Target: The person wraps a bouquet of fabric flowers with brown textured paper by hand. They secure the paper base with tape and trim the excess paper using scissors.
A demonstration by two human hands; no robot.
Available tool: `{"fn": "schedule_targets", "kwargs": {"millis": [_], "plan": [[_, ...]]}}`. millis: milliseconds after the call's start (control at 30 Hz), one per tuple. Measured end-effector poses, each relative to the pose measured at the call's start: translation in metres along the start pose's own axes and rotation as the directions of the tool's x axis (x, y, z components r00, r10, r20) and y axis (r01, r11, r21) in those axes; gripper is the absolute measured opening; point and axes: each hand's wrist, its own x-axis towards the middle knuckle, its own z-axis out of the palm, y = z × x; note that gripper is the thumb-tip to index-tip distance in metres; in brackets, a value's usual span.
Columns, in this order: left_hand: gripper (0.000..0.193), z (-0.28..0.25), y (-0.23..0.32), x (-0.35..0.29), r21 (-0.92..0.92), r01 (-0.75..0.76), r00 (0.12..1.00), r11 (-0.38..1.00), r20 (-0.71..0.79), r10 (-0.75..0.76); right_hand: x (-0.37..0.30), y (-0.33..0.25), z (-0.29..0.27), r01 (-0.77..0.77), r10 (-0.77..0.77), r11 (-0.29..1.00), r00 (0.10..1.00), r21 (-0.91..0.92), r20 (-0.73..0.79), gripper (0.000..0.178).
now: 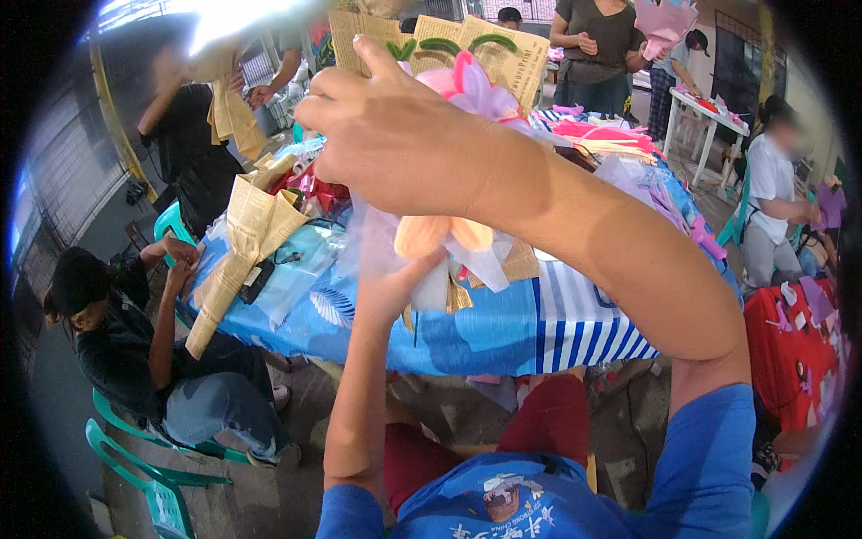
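A bouquet of fuzzy flowers stands upright before me over the table, with a pink and lilac flower (485,94), peach petals (422,235) and green curled stems (440,45). Printed newspaper-style wrap (525,72) rises behind it, and whitish translucent sheet (382,247) surrounds its lower part. My left hand (395,286) is closed around the bouquet low down, its fingertips partly hidden by the petals. Across the front reaches my right arm, and my right hand (386,126) is at the bouquet's upper left with bent fingers; what they pinch is hidden.
On the blue patterned tablecloth (476,337) lie a newsprint-wrapped bundle (242,238), clear plastic and pink fuzzy stems (615,139). Someone sits at the left (117,305) near green chairs (166,490). Other people stand beyond the table. A red-covered table (781,350) is at the right.
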Motion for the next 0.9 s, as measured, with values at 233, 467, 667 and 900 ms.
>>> {"fn": "schedule_targets", "kwargs": {"millis": [233, 467, 667, 900], "plan": [[0.067, -0.011, -0.014, -0.002, 0.034, -0.009, 0.999, 0.999, -0.043, 0.01, -0.032, 0.007, -0.061, -0.215, 0.332, 0.92, 0.873, 0.329, -0.357, 0.013], [0.045, 0.015, -0.026, -0.009, -0.288, 0.153, 0.973, 0.945, -0.126, -0.195, -0.177, -0.078, 0.017, -0.498, 0.983, -0.14, 0.037, 0.856, 0.182, 0.027], [0.043, 0.032, -0.032, -0.019, -0.236, 0.097, 0.971, 0.967, -0.19, -0.143, -0.174, -0.102, 0.039, -0.114, 0.82, -0.47, 0.311, 0.875, 0.481, 0.055], [0.042, 0.042, -0.046, -0.027, -0.216, 0.122, 0.982, 0.969, -0.113, -0.149, -0.188, -0.106, 0.04, -0.329, 0.707, -0.504, 0.373, 0.799, 0.6, 0.068]]}}
